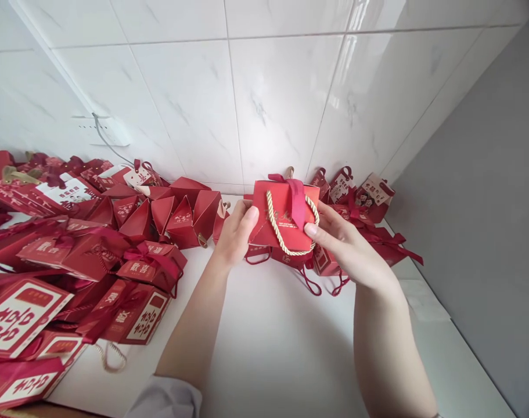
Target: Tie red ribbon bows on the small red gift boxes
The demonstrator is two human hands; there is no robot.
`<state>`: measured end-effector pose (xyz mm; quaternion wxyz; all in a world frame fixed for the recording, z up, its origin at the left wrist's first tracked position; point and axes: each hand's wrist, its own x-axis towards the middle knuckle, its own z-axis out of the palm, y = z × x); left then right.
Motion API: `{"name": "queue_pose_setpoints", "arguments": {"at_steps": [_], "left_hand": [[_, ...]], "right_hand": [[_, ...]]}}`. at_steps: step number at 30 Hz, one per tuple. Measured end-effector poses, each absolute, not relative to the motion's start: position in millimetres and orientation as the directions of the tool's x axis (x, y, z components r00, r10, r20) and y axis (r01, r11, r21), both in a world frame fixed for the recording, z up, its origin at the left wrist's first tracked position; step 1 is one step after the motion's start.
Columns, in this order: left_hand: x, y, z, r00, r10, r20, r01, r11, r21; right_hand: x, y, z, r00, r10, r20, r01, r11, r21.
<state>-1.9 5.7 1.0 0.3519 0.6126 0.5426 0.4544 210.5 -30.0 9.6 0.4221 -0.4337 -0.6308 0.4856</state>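
Between my two hands is a red gift box (pixel 264 223) with a gold twisted rope handle and a dark red ribbon across its front. My left hand (pixel 237 232) grips its left side, thumb on the near face. On the right side, my right hand (pixel 345 241) holds it with the thumb by the rope and the fingers behind. The box is raised over other red boxes at the back of the white table, and it partly hides them.
Many red boxes with ribbons (pixel 146 264) are heaped along the left. Several more boxes (pixel 375 194) stand by the tiled wall (pixel 281 104) at the back right. A grey panel (pixel 477 191) borders the table (pixel 281 348) on the right. A cable runs from a wall socket (pixel 103 130).
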Motion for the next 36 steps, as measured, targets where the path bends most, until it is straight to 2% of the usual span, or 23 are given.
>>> {"name": "queue_pose_setpoints", "arguments": {"at_steps": [4,6,8,12,16,18,22,27,32,34,36], "left_hand": [[-19,10,3,0.307,0.915,0.262,0.216,-0.336,0.917],[-32,9,8,0.437,0.876,0.205,0.207,-0.320,0.925],[-43,7,15,0.526,0.844,0.108,0.296,-0.300,0.907],[-53,0,22,0.574,0.818,-0.034,0.513,-0.328,0.793],[-54,-3,13,0.611,0.776,-0.156,0.569,-0.293,0.768],[-56,-4,3,0.620,0.760,-0.194,0.586,-0.284,0.759],[-61,-9,-23,0.596,0.765,-0.246,0.593,-0.212,0.777],[-68,-26,-60,0.544,0.791,-0.281,0.547,-0.080,0.833],[-66,-59,-83,0.132,0.989,-0.062,0.559,-0.023,0.829],[-53,-77,-86,0.043,0.999,0.007,0.564,-0.030,0.825],[-36,-94,-88,0.027,0.998,0.057,0.548,-0.063,0.834]], "right_hand": [[218,-33,15,-0.351,0.932,0.087,0.134,0.143,-0.981],[223,-35,14,-0.355,0.932,0.075,0.186,0.149,-0.971],[228,-35,11,-0.394,0.914,0.094,0.221,0.194,-0.956],[232,-34,7,-0.536,0.840,0.085,0.299,0.283,-0.911],[230,-38,-5,-0.512,0.858,-0.026,0.434,0.233,-0.870],[226,-43,-21,-0.490,0.871,-0.029,0.472,0.237,-0.849],[217,-59,-66,-0.447,0.889,0.101,0.442,0.318,-0.839],[222,-81,-106,-0.442,0.885,0.148,0.479,0.372,-0.795],[237,-104,-108,-0.373,0.923,0.096,0.540,0.300,-0.786],[237,-113,-106,-0.363,0.929,0.071,0.514,0.263,-0.816],[235,-121,-104,-0.314,0.946,0.080,0.479,0.230,-0.847]]}}
